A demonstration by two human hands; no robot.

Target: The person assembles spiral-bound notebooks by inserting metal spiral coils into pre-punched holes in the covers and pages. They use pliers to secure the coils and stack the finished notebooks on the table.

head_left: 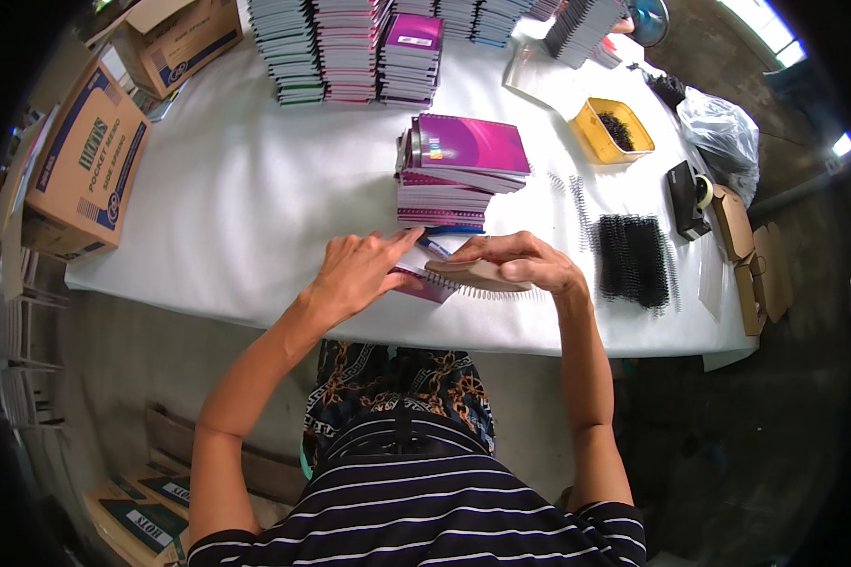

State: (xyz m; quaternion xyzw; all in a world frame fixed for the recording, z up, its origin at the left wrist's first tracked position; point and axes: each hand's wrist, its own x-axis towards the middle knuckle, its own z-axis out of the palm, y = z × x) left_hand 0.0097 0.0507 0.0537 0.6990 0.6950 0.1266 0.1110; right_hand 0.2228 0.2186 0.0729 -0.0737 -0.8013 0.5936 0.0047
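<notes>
At the table's near edge lies a small purple notebook with a dark wire spiral along its right side. My left hand is on the notebook's left part, thumb on the near side and index finger stretched toward the far side. A tan flat piece, like a board with a curved edge, is gripped in my right hand over the spiral. A blue-and-white pen-like item shows between my hands; its far part is partly hidden. Just beyond stands a stack of purple notebooks.
Black spiral coils lie in a bundle at right, with loose coils beside them. A yellow tub holds small black pieces. Beside it are a tape dispenser and plastic bag. Tall notebook stacks stand behind; cartons at left.
</notes>
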